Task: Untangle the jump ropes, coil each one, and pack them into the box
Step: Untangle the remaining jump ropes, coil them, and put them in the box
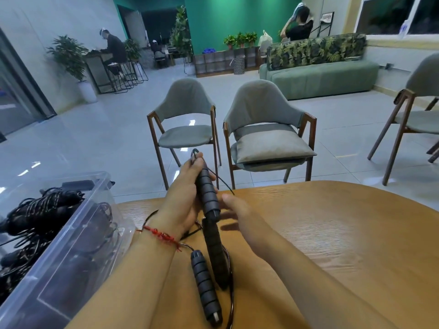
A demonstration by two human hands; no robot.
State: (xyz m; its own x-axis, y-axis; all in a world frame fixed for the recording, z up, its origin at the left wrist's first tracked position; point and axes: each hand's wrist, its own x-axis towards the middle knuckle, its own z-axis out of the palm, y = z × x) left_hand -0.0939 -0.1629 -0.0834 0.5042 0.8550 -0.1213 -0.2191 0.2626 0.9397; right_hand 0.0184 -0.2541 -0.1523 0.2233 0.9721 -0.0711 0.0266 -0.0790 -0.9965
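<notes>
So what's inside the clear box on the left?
Several bundled black jump ropes lie in the clear box, some flecked white. How many is unclear: upper bundles cover lower ones, and the box runs off frame.

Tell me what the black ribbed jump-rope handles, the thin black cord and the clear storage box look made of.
Black ribbed handles: likely foam or soft rubber, matte, with ringed grooves and a pale end cap.
Thin black cord: probably plastic-coated cable; it is glossy and holds stiff curves.
Clear box: rigid transparent plastic, shiny, with ropes visible through its wall.
</notes>
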